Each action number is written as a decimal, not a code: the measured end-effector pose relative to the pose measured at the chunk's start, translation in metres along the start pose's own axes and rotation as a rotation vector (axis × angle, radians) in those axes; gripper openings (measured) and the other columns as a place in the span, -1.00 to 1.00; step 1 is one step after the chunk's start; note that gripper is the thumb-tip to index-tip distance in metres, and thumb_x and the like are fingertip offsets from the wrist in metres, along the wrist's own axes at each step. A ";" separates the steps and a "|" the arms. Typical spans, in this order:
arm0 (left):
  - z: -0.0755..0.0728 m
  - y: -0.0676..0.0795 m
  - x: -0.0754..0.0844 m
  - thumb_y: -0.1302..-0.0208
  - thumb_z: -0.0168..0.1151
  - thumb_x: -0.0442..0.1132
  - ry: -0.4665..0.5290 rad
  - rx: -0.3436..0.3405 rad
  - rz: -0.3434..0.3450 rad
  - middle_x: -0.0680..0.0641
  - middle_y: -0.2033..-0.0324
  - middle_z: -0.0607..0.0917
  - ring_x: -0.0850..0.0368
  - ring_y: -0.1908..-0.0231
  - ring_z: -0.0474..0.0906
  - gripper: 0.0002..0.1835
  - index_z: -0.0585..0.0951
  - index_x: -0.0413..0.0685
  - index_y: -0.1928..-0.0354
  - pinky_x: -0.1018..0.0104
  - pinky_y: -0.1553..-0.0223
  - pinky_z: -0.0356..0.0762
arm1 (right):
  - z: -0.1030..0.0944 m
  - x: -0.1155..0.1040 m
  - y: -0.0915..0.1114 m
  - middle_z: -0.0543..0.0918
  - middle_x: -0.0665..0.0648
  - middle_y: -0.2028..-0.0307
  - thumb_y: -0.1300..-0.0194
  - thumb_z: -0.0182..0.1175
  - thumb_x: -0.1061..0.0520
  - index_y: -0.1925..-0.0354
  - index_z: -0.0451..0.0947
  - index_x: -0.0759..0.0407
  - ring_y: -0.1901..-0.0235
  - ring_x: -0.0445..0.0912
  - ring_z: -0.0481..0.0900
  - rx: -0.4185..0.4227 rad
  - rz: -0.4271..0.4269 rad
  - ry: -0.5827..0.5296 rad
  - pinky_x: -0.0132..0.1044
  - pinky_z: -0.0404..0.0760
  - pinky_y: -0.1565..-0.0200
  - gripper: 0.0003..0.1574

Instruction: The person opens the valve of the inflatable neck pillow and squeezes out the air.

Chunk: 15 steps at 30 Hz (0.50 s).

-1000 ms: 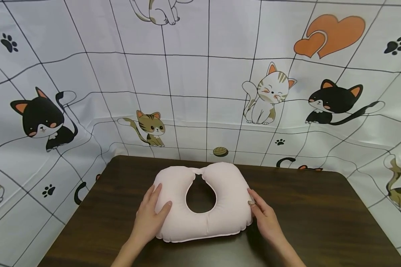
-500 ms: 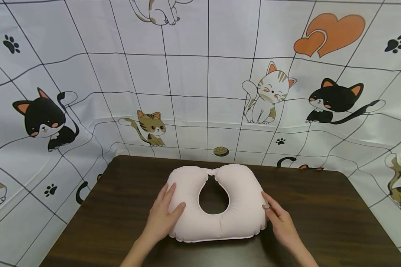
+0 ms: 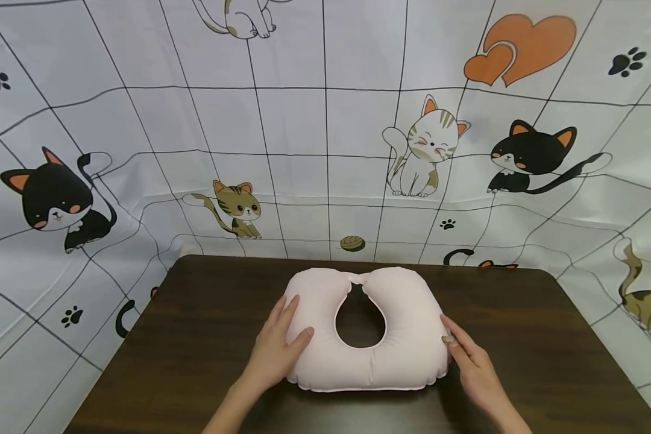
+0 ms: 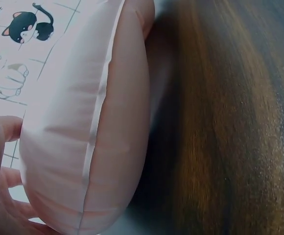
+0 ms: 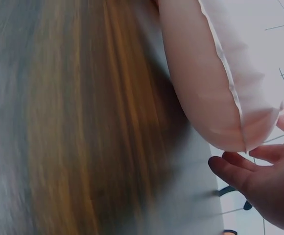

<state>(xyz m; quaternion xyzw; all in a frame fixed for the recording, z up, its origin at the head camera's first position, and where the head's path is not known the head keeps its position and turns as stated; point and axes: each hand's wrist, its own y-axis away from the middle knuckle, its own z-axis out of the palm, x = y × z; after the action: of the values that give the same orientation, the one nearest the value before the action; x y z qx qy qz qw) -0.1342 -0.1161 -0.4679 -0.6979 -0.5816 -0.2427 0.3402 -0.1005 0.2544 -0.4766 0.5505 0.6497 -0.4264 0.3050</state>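
In the head view, a pale pink inflated U-shaped neck pillow (image 3: 407, 355) is over the dark wooden table, its opening toward the far side. My left hand (image 3: 275, 349) holds its left side, thumb on the top face and fingers around the outer edge. At the right side, my right hand (image 3: 473, 361) grips the edge with thumb and fingers; a small greyish bit shows by the fingertips, too small to identify. The left wrist view shows the pillow's seamed side (image 4: 98, 122) close up, and the right wrist view shows fingers (image 5: 235, 171) touching its rounded end.
The brown wood-grain table (image 3: 195, 319) has rounded far corners. Behind and around it hangs a white sheet (image 3: 298, 120) with a black grid, printed cats, paw prints and orange hearts.
The neck pillow and both hands have moved to the right across the table. It now sits straighter to the far edge. Both hands keep their places on it, and the head view has shifted slightly.
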 end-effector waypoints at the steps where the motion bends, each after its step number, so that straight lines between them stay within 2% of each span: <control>1: 0.001 -0.001 0.000 -0.39 0.27 0.00 0.000 -0.003 0.001 -0.30 -0.54 0.18 -0.47 -0.42 0.20 -0.26 0.33 -0.05 -0.54 -0.53 -0.23 0.18 | -0.002 0.001 0.000 0.40 0.38 -0.38 -0.64 -0.09 0.22 -0.49 0.33 0.23 -0.06 -0.48 0.39 -0.006 -0.016 -0.003 -0.62 0.33 0.03 -0.46; 5: 0.002 -0.002 0.002 -0.39 0.27 -0.01 0.010 -0.015 -0.025 -0.32 -0.55 0.12 -0.47 -0.45 0.14 -0.23 0.29 -0.05 -0.56 -0.50 -0.26 0.19 | -0.007 0.004 0.000 0.35 0.38 -0.43 -0.65 -0.11 0.19 -0.46 0.38 0.22 -0.25 -0.57 0.26 -0.004 -0.076 0.016 -0.69 0.22 -0.11 -0.48; 9: 0.000 0.000 0.005 -0.38 0.29 -0.03 0.019 -0.022 -0.043 -0.33 -0.56 0.07 -0.45 -0.49 0.05 -0.21 0.26 -0.08 -0.57 -0.48 -0.30 0.14 | -0.005 0.005 -0.001 0.37 0.31 -0.44 -0.62 -0.01 0.18 -0.38 0.48 0.19 -0.30 -0.60 0.16 0.058 -0.130 0.113 -0.73 0.18 -0.14 -0.54; 12: -0.001 0.003 0.012 -0.36 0.29 -0.05 -0.036 0.005 0.008 -0.38 -0.55 0.05 -0.47 -0.50 -0.03 -0.19 0.26 -0.12 -0.56 -0.50 -0.31 0.09 | -0.004 0.005 -0.002 0.46 0.26 -0.39 -0.52 0.16 0.21 -0.26 0.59 0.18 -0.29 -0.59 0.19 0.130 -0.186 0.206 -0.75 0.18 -0.13 -0.60; 15: -0.001 0.005 0.025 -0.33 0.31 -0.06 -0.151 0.044 0.090 -0.39 -0.55 0.06 -0.47 -0.51 -0.07 -0.18 0.26 -0.13 -0.56 -0.53 -0.30 0.05 | -0.005 0.003 -0.004 0.58 0.25 -0.28 -0.34 0.31 0.30 -0.08 0.69 0.20 -0.28 -0.57 0.27 0.214 -0.274 0.259 -0.76 0.18 -0.13 -0.67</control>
<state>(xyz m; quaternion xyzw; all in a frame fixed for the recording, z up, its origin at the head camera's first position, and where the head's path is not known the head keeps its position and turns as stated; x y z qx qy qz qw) -0.1240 -0.1016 -0.4498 -0.7321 -0.5788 -0.1612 0.3211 -0.1049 0.2597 -0.4758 0.5366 0.7032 -0.4561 0.0979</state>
